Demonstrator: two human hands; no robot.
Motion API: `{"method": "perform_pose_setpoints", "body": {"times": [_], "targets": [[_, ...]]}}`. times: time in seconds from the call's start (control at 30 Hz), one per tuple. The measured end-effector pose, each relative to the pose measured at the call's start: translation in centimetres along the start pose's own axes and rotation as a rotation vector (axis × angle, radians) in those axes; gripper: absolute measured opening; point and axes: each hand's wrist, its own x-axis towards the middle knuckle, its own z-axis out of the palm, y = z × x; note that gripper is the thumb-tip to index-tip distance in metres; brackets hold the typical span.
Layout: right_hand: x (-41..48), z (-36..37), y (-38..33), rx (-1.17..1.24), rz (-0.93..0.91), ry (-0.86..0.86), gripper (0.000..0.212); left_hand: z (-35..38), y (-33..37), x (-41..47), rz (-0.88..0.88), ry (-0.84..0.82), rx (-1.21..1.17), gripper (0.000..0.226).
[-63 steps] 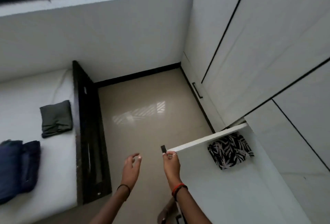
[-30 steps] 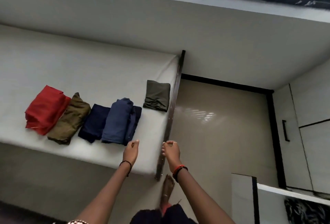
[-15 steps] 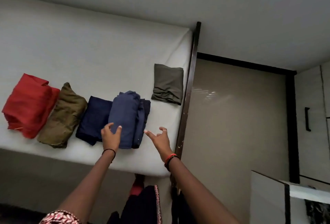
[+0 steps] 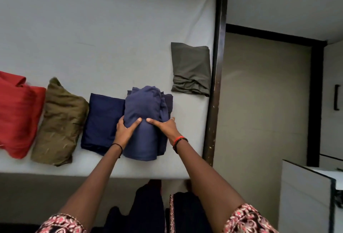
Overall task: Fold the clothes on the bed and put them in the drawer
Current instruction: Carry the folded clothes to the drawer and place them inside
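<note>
Both hands (image 4: 146,128) around blue bundle (image 4: 143,119)

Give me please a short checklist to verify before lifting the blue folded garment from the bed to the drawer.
1. Left hand on the blue folded garment: ok, it cups the left side.
2. Right hand on it: ok, laid on the right side.
3. Fingers under the bundle: cannot tell, they are hidden.
4. Navy garment apart from it: not ok, they touch, so it may drag.
5. Grey-green garment out of the way: ok, it lies apart.
6. Drawer open: cannot tell, only its corner shows.
</note>
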Motion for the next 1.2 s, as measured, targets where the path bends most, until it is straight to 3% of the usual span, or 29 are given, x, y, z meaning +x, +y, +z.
{"method": "perform_pose_setpoints", "body": {"times": [0.07,0.17,0.33,0.4,0.47,0.53,0.67,0.8,1.03,1.1,1.2], "targets": [[1.4,0.3,0.9,0.021,0.018,-0.003,0.119,-0.9,-0.2,0.6,-0.013,-0.03,0.02,0.076],[2.9,0.5,2.0,0.031,0.031,-0.01,0.112,-2.0,-0.5,1.2,-0.035,-0.064,-0.013,0.098],[3.4,0.3,2.3,0.037,0.042,-0.025,0.11,-1.9,-1.2,2.5,-0.11,-0.153,-0.04,0.075],[2.5,0.0,1.2,0.034,0.007,-0.083,0.092,-1.8,-1.0,2.8,-0.129,-0.178,-0.044,0.071],[2.0,-0.5,0.4,0.037,-0.021,-0.188,0.061,-2.1,-0.5,3.3,-0.155,-0.226,-0.055,0.068],[2.1,-1.1,0.2,0.053,-0.022,-0.241,0.05,-2.4,-0.2,4.0,-0.174,-0.296,-0.04,0.068],[2.5,-1.8,0.7,0.075,-0.008,-0.287,0.064,-2.7,0.7,4.4,-0.177,-0.413,-0.025,0.062],[2.0,-2.5,0.2,0.086,0.0,-0.317,0.059,-2.2,0.7,3.4,-0.121,-0.343,-0.104,0.089],[-0.9,-5.6,0.0,0.083,-0.018,-0.256,0.077,-0.2,1.9,-1.9,-0.048,-0.259,-0.195,0.078],[-2.4,-7.4,0.0,0.099,-0.05,-0.23,0.076,0.7,2.5,-3.8,-0.025,-0.265,-0.19,0.076],[-4.9,-10.1,0.3,0.163,-0.076,-0.23,0.056,2.5,3.3,-6.6,-0.004,-0.257,-0.168,0.078]]}}
